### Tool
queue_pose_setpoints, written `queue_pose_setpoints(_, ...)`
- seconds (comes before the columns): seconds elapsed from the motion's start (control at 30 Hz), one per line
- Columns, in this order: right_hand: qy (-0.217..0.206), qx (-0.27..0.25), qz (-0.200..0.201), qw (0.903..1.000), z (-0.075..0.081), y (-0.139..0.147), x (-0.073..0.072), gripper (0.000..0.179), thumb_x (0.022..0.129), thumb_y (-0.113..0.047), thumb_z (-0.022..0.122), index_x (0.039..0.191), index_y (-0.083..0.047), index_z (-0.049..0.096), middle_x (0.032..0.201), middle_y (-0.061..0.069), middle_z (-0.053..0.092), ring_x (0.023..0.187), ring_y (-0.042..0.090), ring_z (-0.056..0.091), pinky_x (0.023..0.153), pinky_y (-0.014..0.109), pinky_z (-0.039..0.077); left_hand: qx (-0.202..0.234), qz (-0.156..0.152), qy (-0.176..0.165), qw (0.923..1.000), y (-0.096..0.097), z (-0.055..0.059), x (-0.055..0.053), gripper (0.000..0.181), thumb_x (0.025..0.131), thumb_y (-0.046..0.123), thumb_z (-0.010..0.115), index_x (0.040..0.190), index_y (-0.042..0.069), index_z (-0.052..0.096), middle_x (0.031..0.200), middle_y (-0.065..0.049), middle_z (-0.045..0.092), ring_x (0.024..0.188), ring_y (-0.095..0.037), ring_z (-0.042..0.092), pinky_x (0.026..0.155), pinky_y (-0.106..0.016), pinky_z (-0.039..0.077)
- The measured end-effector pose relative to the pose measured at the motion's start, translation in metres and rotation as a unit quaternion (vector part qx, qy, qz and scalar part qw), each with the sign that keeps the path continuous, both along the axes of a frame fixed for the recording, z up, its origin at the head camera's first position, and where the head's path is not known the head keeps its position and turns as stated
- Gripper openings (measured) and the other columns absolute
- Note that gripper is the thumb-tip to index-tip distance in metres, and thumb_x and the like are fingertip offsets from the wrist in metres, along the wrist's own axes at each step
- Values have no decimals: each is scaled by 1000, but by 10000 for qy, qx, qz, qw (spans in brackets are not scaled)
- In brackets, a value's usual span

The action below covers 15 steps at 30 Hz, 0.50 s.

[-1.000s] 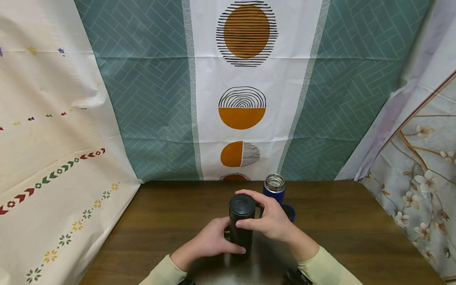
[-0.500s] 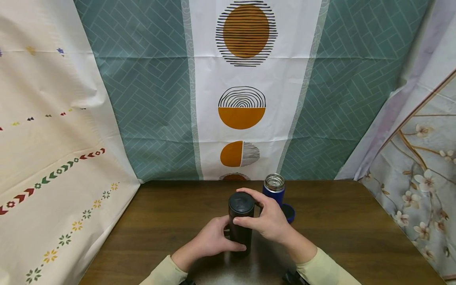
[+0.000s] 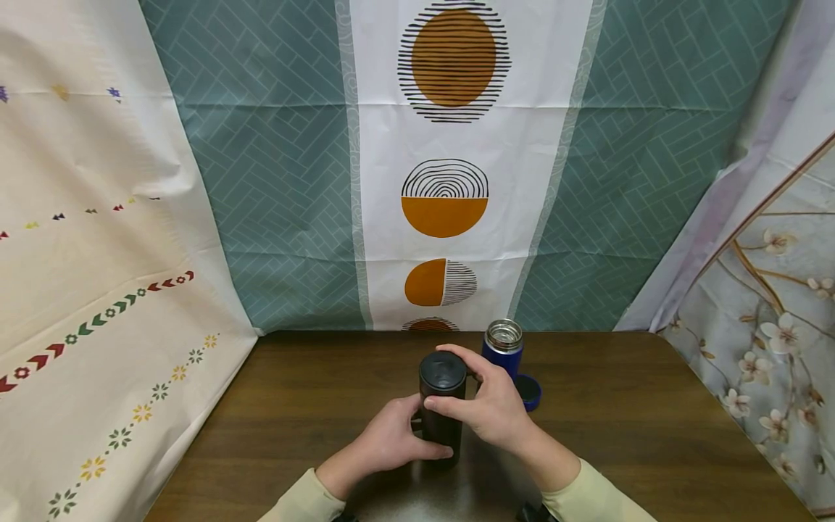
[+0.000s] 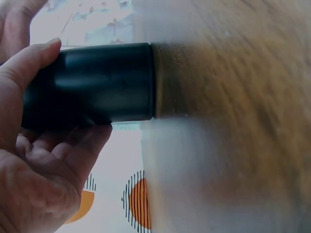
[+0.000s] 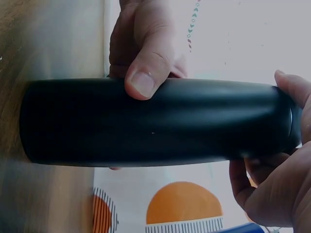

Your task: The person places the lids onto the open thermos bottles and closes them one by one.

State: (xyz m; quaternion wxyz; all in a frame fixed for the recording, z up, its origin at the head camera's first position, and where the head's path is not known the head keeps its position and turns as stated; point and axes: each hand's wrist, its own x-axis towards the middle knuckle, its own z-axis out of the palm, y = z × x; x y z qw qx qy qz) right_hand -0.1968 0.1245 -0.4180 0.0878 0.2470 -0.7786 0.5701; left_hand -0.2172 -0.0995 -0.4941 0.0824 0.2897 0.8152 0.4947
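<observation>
A tall black thermos [image 3: 445, 429] stands upright on the wooden table, its base meeting the tabletop in the left wrist view. Around its lower body my left hand [image 3: 390, 436] is wrapped, with the thumb across the near side and the fingers behind. My right hand [image 3: 497, 404] grips the thermos near its top, by the black lid [image 3: 443, 368], thumb in front and index finger over the far side. From the right wrist view, the left thumb [image 5: 146, 80] presses midway along the body while the right hand [image 5: 274, 191] holds the lid end.
Behind the right hand stands an uncapped blue flask [image 3: 502, 354] with a steel mouth. A blue cap [image 3: 530, 393] with a dark inside lies beside it on the wooden table [image 3: 626, 435]. Patterned cloths [image 3: 287, 217] hang at the back and both sides.
My right thumb has slid left and slightly up across the front of the thermos as that hand turned a little. My left hand and the thermos stay almost in place.
</observation>
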Motion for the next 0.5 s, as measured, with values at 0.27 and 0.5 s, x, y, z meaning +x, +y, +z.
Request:
queue_pose_setpoints(0.27, 11, -67, 78, 9999, -4, -1, -3, 70, 86, -27, 98, 149, -30, 67, 130, -3, 78, 129, 26, 68, 113, 63, 44, -45, 2, -6, 10000, -1, 0, 0, 66, 87, 33, 99, 145, 28, 68, 124, 14, 77, 114, -8, 74, 103, -34, 59)
queue_pose_setpoints(0.5, -58, -146, 765, 9969, -5, 9, -11, 72, 91, -22, 94, 155, -29, 61, 137, -3, 73, 131, 30, 67, 112, 60, 47, -113, -146, -65, 9998, -4, 1, -2, 64, 87, 34, 98, 144, 28, 68, 124, 15, 76, 116, -8, 72, 105, -37, 59)
